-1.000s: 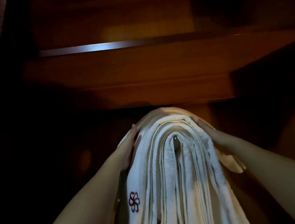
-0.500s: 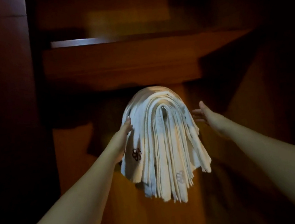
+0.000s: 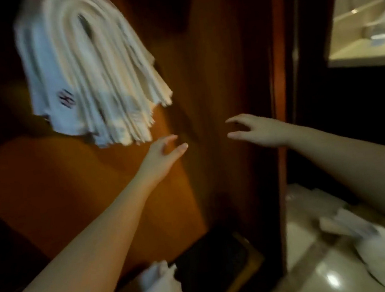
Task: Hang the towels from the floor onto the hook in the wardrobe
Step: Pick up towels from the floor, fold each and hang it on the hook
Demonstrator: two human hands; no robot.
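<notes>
Inside the wardrobe (image 3: 225, 69), a thick bundle of white towels (image 3: 90, 68) hangs folded at upper left, above and apart from the left hand (image 3: 163, 156) and right hand (image 3: 257, 130), both empty with fingers loosely spread, while more towels on the floor (image 3: 378, 244) lie at lower right.

From my remote view: dim, warm-lit wooden wardrobe interior (image 3: 71, 197); dark wood door frame (image 3: 276, 87) at right; glossy pale floor (image 3: 324, 280) below; beyond it, a brighter pale counter (image 3: 364, 56).
</notes>
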